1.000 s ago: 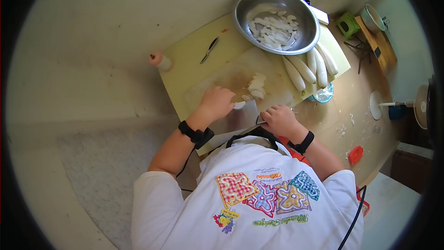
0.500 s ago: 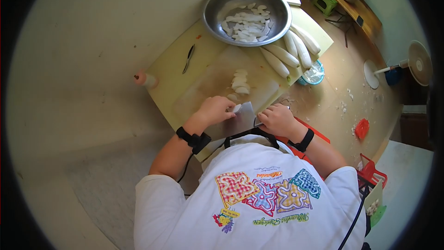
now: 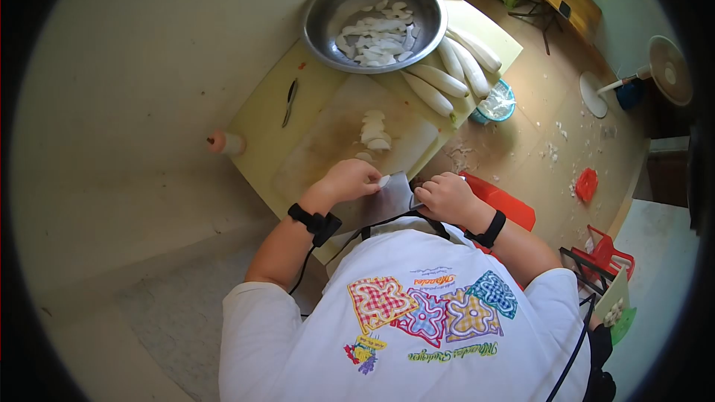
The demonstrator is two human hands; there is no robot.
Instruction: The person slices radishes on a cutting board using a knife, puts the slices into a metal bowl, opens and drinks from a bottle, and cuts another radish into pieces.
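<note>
My right hand is closed round the handle of a cleaver, its wide blade over the near edge of the cutting board. My left hand has its fingers pressed together on a small piece of white radish against the blade. Cut radish slices lie in a short overlapping row on the board, just beyond my left hand. Farther back, a steel basin holds many white slices. Several whole peeled radishes lie to the right of the basin.
A peeler and a pinkish bottle are on the table's left side. A lined blue basket stands by the right edge. On the floor are white scraps, a red plastic bag and a fan.
The camera view has shifted, so the table and basin appear farther left and slightly higher. Both hands stay at the cleaver and radish, with only slight movement.
</note>
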